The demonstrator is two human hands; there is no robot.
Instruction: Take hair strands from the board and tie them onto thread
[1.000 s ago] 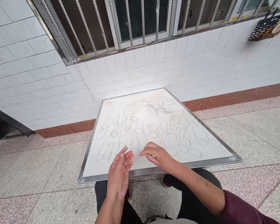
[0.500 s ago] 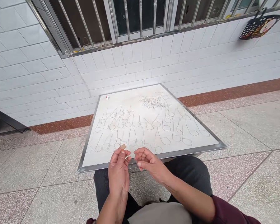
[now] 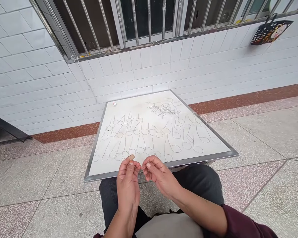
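Observation:
Between thumb and fingers, my left hand (image 3: 128, 181) pinches a small flat tan piece (image 3: 131, 157), which looks like card or wood, together with a thin wire (image 3: 137, 169). Just beside it my right hand (image 3: 159, 173) is closed in a pinch at the wire's other side, fingertips almost touching the left ones. The wire's exact shape is partly hidden by the fingers. Both hands are over the near edge of a white table (image 3: 144, 96). Beyond them, thin wire loops with long tails (image 3: 139, 150) lie in rows across the tabletop.
A tangled pile of thin straight wires (image 3: 164, 109) lies toward the table's back right. A small white and red object (image 3: 114, 104) sits in the back left corner. Behind stands a tiled wall with window bars (image 3: 149, 23); a dotted bag (image 3: 270, 31) hangs at right.
My right hand has moved left toward the left hand, and its fingers have closed from apart into a pinch at the wire. The left hand still holds the tan piece.

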